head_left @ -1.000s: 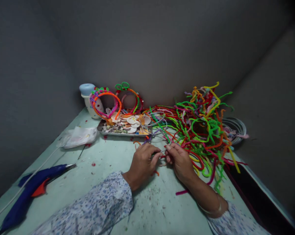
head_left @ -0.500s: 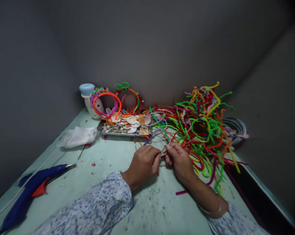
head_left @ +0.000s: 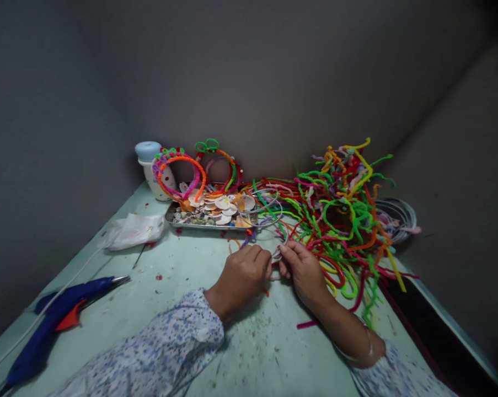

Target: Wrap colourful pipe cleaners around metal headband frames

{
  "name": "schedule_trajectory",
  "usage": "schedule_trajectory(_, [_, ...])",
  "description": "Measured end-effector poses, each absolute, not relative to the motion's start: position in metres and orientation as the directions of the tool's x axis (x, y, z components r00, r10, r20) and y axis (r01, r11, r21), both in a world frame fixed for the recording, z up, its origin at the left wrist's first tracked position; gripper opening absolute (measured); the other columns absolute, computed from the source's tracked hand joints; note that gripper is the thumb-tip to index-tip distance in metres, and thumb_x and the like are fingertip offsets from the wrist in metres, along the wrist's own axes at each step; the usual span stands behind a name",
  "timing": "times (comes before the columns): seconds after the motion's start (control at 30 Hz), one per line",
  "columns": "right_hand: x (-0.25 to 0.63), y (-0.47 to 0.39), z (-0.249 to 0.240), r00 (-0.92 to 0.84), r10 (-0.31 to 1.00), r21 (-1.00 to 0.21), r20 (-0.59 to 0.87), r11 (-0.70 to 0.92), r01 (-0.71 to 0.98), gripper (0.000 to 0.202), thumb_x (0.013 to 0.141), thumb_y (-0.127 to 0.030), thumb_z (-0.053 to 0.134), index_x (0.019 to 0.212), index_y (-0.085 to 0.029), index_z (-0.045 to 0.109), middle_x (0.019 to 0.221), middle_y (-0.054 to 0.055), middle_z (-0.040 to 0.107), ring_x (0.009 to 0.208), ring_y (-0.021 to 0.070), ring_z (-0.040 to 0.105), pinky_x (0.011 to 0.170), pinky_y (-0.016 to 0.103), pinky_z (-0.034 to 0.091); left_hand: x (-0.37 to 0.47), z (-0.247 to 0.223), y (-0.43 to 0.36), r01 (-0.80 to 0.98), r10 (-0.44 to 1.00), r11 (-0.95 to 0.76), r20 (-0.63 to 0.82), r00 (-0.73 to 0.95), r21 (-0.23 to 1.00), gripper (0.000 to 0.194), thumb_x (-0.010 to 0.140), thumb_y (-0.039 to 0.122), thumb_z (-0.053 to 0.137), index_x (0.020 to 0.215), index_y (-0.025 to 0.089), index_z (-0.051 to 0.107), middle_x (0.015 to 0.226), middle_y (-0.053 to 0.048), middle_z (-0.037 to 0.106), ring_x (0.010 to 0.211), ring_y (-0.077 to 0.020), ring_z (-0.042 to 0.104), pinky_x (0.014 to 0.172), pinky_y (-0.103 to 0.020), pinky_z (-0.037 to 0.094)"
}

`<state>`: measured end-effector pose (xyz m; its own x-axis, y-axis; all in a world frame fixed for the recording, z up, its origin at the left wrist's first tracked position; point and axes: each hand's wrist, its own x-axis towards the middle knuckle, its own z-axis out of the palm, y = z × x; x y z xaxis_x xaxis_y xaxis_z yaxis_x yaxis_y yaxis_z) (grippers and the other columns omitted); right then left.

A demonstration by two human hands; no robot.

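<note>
Both hands work close together above the pale green surface (head_left: pixel 265 358), near its middle. Right hand (head_left: pixel 306 273): thumb and forefinger closed in a pinch on thin silver wire (head_left: pixel 285 242), other fingers curled beneath. Left hand (head_left: pixel 242 278): back uppermost, fingers curled in; fingertips hidden, so cannot tell whether it also grips the wire. The wire stands up from the pinch, just in front of silver loops (head_left: pixel 269 225) that overlap the right end of a metal tray (head_left: pixel 207 226); whether the two join is unclear. Tray contents: flat shells (head_left: pixel 223 203) and small greenish-grey pieces (head_left: pixel 191 218). Fuzzy headbands stand at its back, one group orange and pink (head_left: pixel 182 159), the other topped with green loops (head_left: pixel 207 145). Left of these, an upright white container (head_left: pixel 155 179) with pale blue lid. Nearer, a clear plastic bag (head_left: pixel 135 230); then a blue glue gun (head_left: pixel 46 320) with orange trigger, lying at the left edge. To the right, a tangled heap of coloured pipe cleaners (head_left: pixel 339 198), with a wire coil (head_left: pixel 406 220) just beside it.
</note>
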<state>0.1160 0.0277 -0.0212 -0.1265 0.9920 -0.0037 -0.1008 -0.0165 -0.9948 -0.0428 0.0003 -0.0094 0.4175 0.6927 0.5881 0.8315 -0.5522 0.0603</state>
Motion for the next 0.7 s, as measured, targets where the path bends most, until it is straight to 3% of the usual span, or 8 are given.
schedule_trajectory(0.17, [0.1161, 0.0274, -0.0183, -0.122, 0.993, -0.995, -0.007, -0.019, -0.098, 0.030, 0.081, -0.046, 0.063, 0.070, -0.020, 0.054, 0.043, -0.007, 0.051, 0.038, 0.0069, 0.039, 0.041, 0.018, 0.032, -0.0418, -0.0097, 0.0023, 0.819, 0.723, -0.561, 0.553, 0.413, 0.123, 0.014, 0.093, 0.016, 0.044, 0.088, 0.017, 0.057, 0.080, -0.004, 0.062, 0.076, -0.0193, 0.056, 0.065, -0.031, 0.042])
schedule_trajectory(0.43, [0.1164, 0.0280, -0.0198, -0.137, 0.991, -0.995, 0.000, -0.013, -0.094, 0.029, 0.082, -0.044, 0.061, 0.069, -0.021, 0.051, 0.043, -0.007, 0.052, 0.039, 0.0075, 0.040, 0.041, 0.019, 0.031, -0.0415, -0.0099, 0.0013, 0.755, 0.819, -0.531, 0.461, 0.341, 0.385, 0.016, 0.092, 0.011, 0.040, 0.091, 0.016, 0.055, 0.085, -0.006, 0.060, 0.078, -0.0183, 0.055, 0.071, -0.031, 0.044])
schedule_trajectory(0.7, [0.1170, 0.0296, -0.0199, -0.159, 0.987, -0.994, -0.005, -0.023, -0.109, 0.028, 0.083, -0.044, 0.061, 0.069, -0.021, 0.052, 0.043, -0.007, 0.052, 0.038, 0.0080, 0.039, 0.041, 0.019, 0.030, -0.0383, -0.0072, 0.0020, 0.695, 0.877, -0.462, 0.397, 0.270, 0.550, 0.018, 0.093, 0.014, 0.038, 0.087, 0.018, 0.055, 0.085, -0.004, 0.060, 0.080, -0.0177, 0.056, 0.073, -0.031, 0.045])
